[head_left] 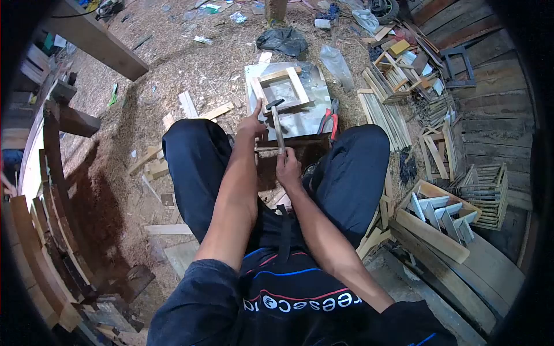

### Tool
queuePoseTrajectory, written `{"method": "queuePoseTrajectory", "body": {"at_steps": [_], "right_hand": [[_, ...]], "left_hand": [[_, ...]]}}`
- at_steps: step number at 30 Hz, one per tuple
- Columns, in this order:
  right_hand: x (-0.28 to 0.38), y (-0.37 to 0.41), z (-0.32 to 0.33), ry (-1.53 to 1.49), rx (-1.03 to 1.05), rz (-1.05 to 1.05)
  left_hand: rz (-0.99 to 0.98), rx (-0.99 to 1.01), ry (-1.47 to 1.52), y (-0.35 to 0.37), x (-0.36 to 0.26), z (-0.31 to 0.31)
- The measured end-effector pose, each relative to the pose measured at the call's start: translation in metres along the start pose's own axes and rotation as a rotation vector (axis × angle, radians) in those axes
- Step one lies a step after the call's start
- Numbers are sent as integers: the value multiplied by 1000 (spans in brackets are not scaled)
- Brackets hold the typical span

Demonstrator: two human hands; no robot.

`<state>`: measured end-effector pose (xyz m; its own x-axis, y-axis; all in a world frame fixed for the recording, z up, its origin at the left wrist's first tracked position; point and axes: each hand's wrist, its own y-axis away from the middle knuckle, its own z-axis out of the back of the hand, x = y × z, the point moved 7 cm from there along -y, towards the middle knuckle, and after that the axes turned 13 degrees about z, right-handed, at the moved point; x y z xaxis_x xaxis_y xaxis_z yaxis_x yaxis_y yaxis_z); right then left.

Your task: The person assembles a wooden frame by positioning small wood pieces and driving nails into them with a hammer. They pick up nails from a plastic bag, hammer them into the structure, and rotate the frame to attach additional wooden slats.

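Observation:
A small rectangular wooden frame (297,86) lies on a pale, worn board (318,86) in front of my knees. My left hand (251,125) is at the frame's near left corner, its fingers closed around the wood and the index finger pointing up along the side. My right hand (288,167) grips the lower end of a hammer's (278,128) wooden handle. The hammer's dark head overlaps the frame's near edge, just right of my left fingertips. Pliers with red handles (328,120) rest at the board's right edge.
Sawdust and shavings cover the floor (173,63). Wood strips (381,118) and slatted crates (485,193) are piled on the right. A black plastic bag (283,41) lies beyond the board. A wooden post (98,43) stands at the upper left; loose offcuts (158,167) lie by my left leg.

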<state>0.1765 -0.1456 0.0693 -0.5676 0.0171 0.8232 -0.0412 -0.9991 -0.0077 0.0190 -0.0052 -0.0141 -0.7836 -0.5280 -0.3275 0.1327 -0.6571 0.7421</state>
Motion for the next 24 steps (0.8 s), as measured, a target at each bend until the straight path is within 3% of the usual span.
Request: {"method": "queuePoseTrajectory", "body": {"at_steps": [4,7,11,13,16,18,24], "right_hand": [[0,6,-4,-53,2,-6],[1,5,-4,37,1,156],[-4,7,-6,100,96,32],[-6,7,-7,118,134,6],[4,2,0,109,-45,147],[-13,7,-11,260,234,-52],[-6,10,-3,183,172,-52]], "left_hand": [[-11,-93,-29,4,-1,6],[-20,-18,45,5,-1,4],[-35,-25,74,4,1,2],[-50,-157,-9,10,-4,11],[-32,-74,57,10,0,8],[-38,-43,73,9,-1,6],[-19,-49,40,9,-2,5]]}}
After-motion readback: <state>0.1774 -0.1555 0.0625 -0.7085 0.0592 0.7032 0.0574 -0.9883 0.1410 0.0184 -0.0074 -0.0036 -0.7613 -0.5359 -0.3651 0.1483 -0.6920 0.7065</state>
